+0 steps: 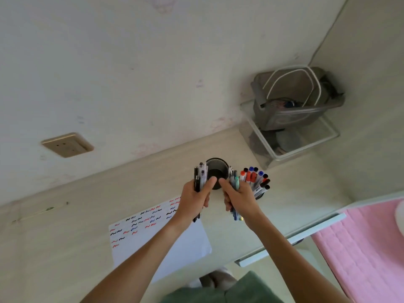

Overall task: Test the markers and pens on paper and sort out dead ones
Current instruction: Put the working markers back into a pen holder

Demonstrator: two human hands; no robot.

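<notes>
- A grey basket (299,110) with white wire handles sits on a clear box (306,145) in the far right corner of the desk (65,248)
- A wall plug plate (67,145) is on the wall to the left, and a pink cloth (367,248) lies off the right side of the desk
- A black mesh cup (216,169) stands on the desk just behind both hands; their thumbs cover its near side
- A second cup (260,195) stands just right of the right hand, full of markers (255,179) with red, blue and black caps; the markers lean up and to the right
- The left hand (195,199) is curled round a bunch of dark pens (200,178); they stand almost straight up, running from below the hand to above it
- The right hand (238,199) is curled round another bunch of pens (234,180), some maybe green or blue, though they are blurry; these tilt a little to the left at the top
- A white sheet of paper (175,248) lies on the desk under the left arm, with short red, blue and black squiggles (140,221) on its far half
</notes>
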